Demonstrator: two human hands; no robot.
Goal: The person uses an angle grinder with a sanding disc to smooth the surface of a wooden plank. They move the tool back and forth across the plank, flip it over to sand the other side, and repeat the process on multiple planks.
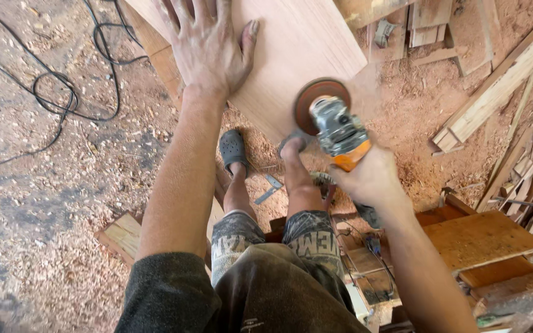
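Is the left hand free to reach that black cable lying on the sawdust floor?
Probably not right away. The left hand is pressed flat on the wooden board, while the black cable lies off to its left on the floor. Nothing blocks the way, but the hand would have to leave the board.

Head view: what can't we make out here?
- Left hand: fingertips cut off by the top edge, as is the far end of the wooden board it presses.
- Angle grinder: rear body hidden inside the right hand; disc blurred, contact with the board edge unclear.
- Black cable: runs off the left edge.
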